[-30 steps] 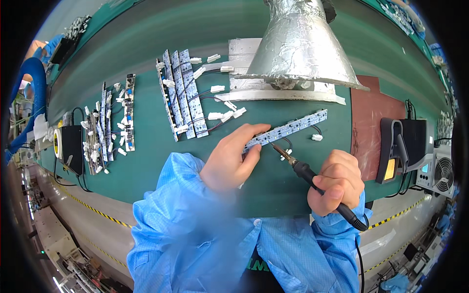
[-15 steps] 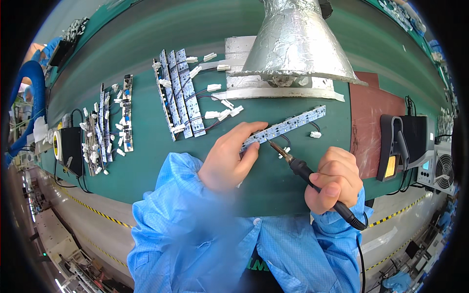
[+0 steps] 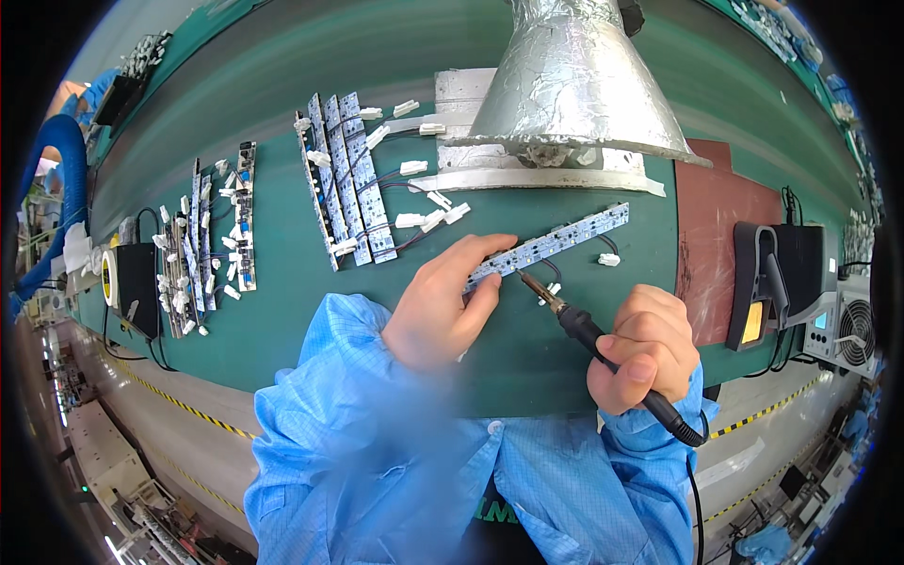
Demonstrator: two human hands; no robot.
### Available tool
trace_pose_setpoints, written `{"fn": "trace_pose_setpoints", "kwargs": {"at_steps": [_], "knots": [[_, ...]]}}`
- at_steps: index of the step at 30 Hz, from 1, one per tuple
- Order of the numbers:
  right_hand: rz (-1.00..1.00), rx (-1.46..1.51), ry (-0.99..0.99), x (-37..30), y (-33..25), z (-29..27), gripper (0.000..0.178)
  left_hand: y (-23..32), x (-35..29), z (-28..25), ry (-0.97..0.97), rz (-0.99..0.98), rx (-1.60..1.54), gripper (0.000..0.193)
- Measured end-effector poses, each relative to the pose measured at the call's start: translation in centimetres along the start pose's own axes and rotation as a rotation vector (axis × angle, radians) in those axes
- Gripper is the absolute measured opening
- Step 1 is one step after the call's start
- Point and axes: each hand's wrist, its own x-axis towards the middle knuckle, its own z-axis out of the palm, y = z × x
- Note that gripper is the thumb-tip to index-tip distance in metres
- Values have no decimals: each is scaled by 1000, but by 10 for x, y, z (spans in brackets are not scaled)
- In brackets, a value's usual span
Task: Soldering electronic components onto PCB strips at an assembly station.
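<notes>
Left hand [image 3: 438, 306] pinches the circuit board's [image 3: 570, 237] left end, over the bench [image 3: 527, 372] | right hand [image 3: 650, 348] grips soldering iron [image 3: 590, 336], tip at board's near edge | tip practically unmoved; work seemingly stays there

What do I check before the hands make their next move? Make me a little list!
1. Left hand pinches one end of the circuit strip: ok.
2. Right hand grips the soldering iron by its dark handle: ok.
3. Left thumb apart from the tip: ok, but close.
4. Tip touching the strip: cannot tell.
5. Tip hot: cannot tell.
6. White connector out of the iron's way: not ok, the iron partly covers it.
</notes>
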Motion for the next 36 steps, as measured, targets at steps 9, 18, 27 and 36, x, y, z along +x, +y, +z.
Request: {"fn": "trace_pose_setpoints", "kwargs": {"at_steps": [9,18,27,36], "knots": [[-5,0,4,0,1,1,42,-3,0,2,15,37,13,36],[-34,11,11,0,0,-2,38,-2,1,2,35,63,10,37],[107,-156,105,6,9,-33,37,2,1,-6,-43,11,-32,37],[105,-161,106,6,15,-30,33,1,2,-6,-39,-6,-24,37]]}}
